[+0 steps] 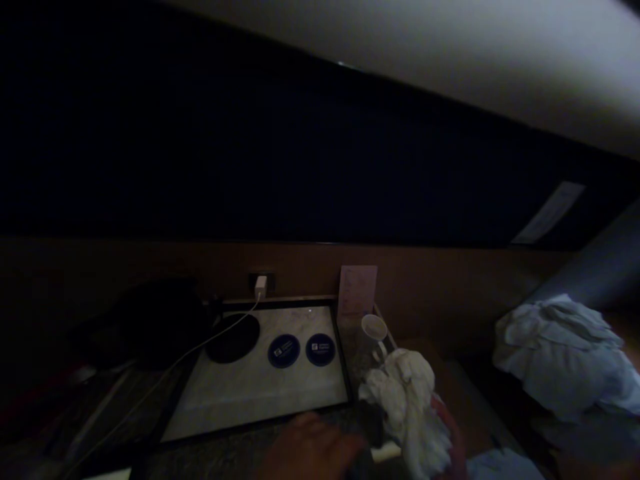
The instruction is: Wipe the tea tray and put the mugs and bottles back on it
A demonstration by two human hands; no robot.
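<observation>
Lying beyond fingers (308,421): coasters (284,360), blurred lettering (289,349)

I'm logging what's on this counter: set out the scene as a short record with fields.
Light: dim
Black-rimmed tray: two blue coasters, black disc
Right of tray: cup, standing card
Wall outlet: white charger, cable attached
Left hand: blurred, near tray's front edge; grip unclear
Right hand: seemingly at the white cloth, mostly hidden
Far right: pale cloth bundle

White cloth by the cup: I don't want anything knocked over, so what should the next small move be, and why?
Perhaps ease the cloth away from the cup: in this view its folds crowd the cup's lower side, though actual touching is unclear.
</observation>
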